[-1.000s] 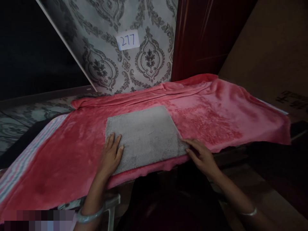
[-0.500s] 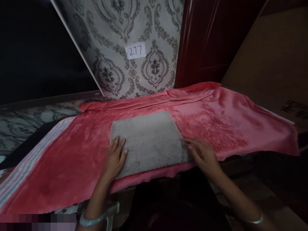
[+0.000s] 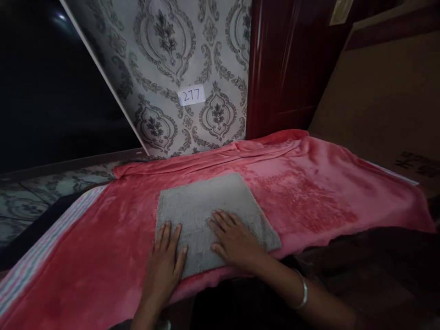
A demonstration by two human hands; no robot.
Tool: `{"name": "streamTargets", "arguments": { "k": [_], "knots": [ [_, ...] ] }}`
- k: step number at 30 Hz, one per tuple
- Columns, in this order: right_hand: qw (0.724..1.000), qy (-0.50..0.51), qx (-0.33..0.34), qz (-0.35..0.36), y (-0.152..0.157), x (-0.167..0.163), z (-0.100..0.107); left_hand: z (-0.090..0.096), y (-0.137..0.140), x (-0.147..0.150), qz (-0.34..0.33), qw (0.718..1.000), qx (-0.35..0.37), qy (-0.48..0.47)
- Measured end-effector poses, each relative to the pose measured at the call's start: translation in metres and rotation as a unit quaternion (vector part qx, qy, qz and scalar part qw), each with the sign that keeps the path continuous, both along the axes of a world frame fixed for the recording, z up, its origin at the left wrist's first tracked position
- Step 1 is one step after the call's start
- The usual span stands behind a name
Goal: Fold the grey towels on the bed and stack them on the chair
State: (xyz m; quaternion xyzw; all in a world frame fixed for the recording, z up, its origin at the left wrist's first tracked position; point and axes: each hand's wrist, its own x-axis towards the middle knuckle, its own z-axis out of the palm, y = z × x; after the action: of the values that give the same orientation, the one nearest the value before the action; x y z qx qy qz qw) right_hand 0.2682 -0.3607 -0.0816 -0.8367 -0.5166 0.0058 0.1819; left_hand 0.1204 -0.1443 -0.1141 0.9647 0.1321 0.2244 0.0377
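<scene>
A grey plush cloth point(image 3: 202, 197), roughly rectangular, lies flat on a red and pink fleece blanket point(image 3: 113, 238). My left hand point(image 3: 167, 259) rests on the cloth's left edge, fingers spread and pointing away from me. Flat on the middle of the cloth lies my right hand point(image 3: 235, 238), its fingers stretched out toward the upper left. Neither hand grips anything. The cloth's lower right corner shows beyond my right wrist, near the blanket's front edge.
A large dark screen point(image 3: 62, 91) stands at the back left. Behind the blanket are a patterned wall, a paper label point(image 3: 191, 95) reading 277 and a dark red door point(image 3: 282, 68). A cardboard box point(image 3: 381, 101) leans at the right. Striped fabric point(image 3: 51, 247) borders the blanket's left side.
My right hand has moved left from the cloth's right edge onto its middle and flattened out. My left hand stays at the left edge. The view has tilted up slightly.
</scene>
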Motion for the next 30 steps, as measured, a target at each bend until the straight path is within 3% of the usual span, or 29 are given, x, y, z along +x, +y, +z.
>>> {"name": "streamTargets", "arguments": {
  "k": [7, 12, 15, 18, 23, 26, 30],
  "knots": [
    [0.993, -0.029, -0.02, -0.11, -0.072, 0.038, -0.025, 0.001, -0.003, 0.001, 0.004, 1.0, 0.0, -0.009],
    [0.995, -0.038, -0.005, -0.094, -0.091, 0.071, -0.012, 0.005, -0.007, 0.001, 0.009, 1.0, -0.011, 0.003],
    [0.997, -0.05, 0.026, -0.058, -0.069, 0.082, 0.011, 0.011, -0.007, -0.001, 0.019, 0.999, -0.035, 0.027],
    [0.998, -0.041, 0.035, -0.018, -0.024, 0.082, 0.036, 0.026, 0.002, 0.005, 0.023, 0.997, -0.059, 0.052],
    [0.999, -0.02, -0.007, 0.029, 0.069, 0.076, 0.065, 0.07, 0.032, 0.054, 0.04, 0.995, -0.063, 0.064],
    [0.999, -0.04, -0.011, 0.016, 0.109, 0.075, 0.063, 0.086, 0.042, 0.091, 0.069, 0.991, -0.071, 0.094],
    [0.998, -0.063, -0.012, 0.013, 0.126, 0.077, 0.034, 0.074, 0.037, 0.115, 0.108, 0.985, -0.048, 0.13]
  ]
}}
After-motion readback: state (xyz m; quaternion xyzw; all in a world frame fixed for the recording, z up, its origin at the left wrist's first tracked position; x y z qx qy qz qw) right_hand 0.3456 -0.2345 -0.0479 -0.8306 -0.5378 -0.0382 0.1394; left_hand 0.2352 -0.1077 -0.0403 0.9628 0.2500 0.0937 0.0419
